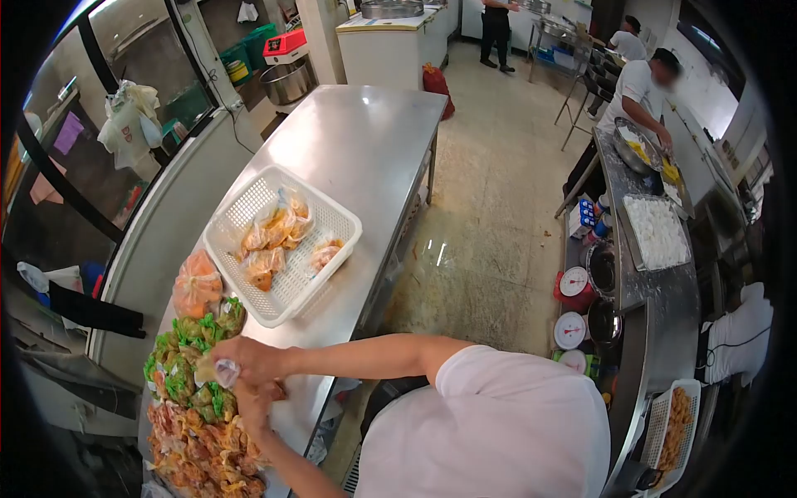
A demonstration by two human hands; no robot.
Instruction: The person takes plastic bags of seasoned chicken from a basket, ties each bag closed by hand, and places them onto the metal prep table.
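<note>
My right hand (253,360) is closed around a small clear plastic bag (226,373), whose pale twisted part sticks out past the fingers. Just below it, my left hand (254,404) touches the same bag with its fingers pressed together. Both are over a pile at the near left end of the metal table (365,137). The pile has green-tied bags (178,357) and orange-brown bagged pieces (199,448). A larger orange bag (198,284) lies above them. Further up, a white perforated basket (322,284) holds several filled bags (270,236).
On the right, a person (635,95) works over a metal bowl (638,149) at a counter (656,290) with a white-filled tray (656,232). Scales (569,330) stand below. Two more people are at the back. Another basket (674,427) sits at the lower right.
</note>
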